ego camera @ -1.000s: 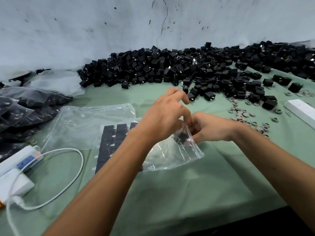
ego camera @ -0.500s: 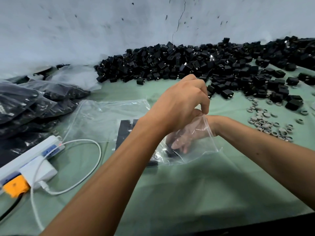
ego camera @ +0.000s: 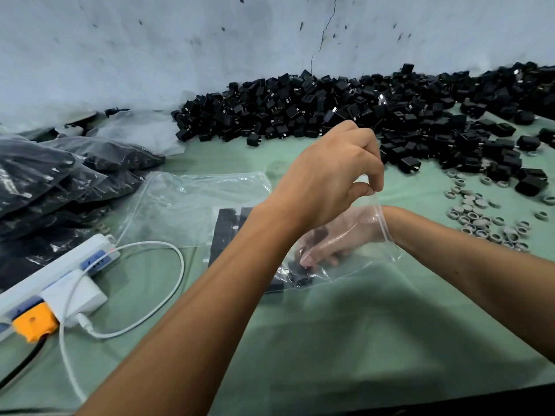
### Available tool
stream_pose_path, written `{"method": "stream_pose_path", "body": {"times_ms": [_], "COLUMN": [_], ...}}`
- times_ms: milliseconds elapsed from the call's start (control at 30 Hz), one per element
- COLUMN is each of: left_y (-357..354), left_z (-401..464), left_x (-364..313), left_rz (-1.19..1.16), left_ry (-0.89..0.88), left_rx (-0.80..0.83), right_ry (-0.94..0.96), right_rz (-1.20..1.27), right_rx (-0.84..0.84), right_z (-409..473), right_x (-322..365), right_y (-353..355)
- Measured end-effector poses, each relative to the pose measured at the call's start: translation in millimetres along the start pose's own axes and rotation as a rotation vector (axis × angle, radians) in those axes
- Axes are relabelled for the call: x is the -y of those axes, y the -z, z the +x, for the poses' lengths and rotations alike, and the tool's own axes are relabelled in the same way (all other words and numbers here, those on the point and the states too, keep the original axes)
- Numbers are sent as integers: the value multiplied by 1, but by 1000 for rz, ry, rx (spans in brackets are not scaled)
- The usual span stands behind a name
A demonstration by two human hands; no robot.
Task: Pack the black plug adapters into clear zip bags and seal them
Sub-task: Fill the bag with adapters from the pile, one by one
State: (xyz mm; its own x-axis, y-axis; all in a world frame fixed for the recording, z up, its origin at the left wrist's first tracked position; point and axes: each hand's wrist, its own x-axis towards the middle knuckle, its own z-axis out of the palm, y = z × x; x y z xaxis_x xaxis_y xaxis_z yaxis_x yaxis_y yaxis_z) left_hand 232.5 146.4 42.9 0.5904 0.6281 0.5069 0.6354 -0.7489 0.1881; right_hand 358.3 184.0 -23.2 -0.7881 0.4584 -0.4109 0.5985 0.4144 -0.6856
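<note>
Overhead, a pale green cloth (ego camera: 345, 340) covered the table, which met a scuffed whitish wall (ego camera: 150, 49) with a thin crack, and along that wall lay a long heap of black plug adapters (ego camera: 345, 109), with small grey rings (ego camera: 480, 217) scattered at the right. At the left sat filled bags (ego camera: 54, 181), a white power strip (ego camera: 57, 274) and a looping white cable (ego camera: 168, 295). The left hand (ego camera: 327, 178) pinched the mouth of a clear zip bag (ego camera: 375, 235) and held it up, while the right hand (ego camera: 330, 241) reached inside it, fingertips seemingly gripping a black adapter (ego camera: 300, 273) low in the bag, though the plastic blurred the grasp.
</note>
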Motion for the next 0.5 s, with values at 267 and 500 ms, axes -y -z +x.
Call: {"method": "stream_pose_path", "body": {"times_ms": [267, 500], "left_y": [-5, -14], "left_z": [-1, -8], "left_x": [-1, 2], "left_rz": [-11, -29], "left_ry": [4, 20], "left_rx": [-3, -28], "right_ry": [13, -16], "right_rz": [-37, -13], "right_rx": [-12, -12], "right_z": [0, -13], "right_x": [-6, -15], "right_y": [5, 7]}}
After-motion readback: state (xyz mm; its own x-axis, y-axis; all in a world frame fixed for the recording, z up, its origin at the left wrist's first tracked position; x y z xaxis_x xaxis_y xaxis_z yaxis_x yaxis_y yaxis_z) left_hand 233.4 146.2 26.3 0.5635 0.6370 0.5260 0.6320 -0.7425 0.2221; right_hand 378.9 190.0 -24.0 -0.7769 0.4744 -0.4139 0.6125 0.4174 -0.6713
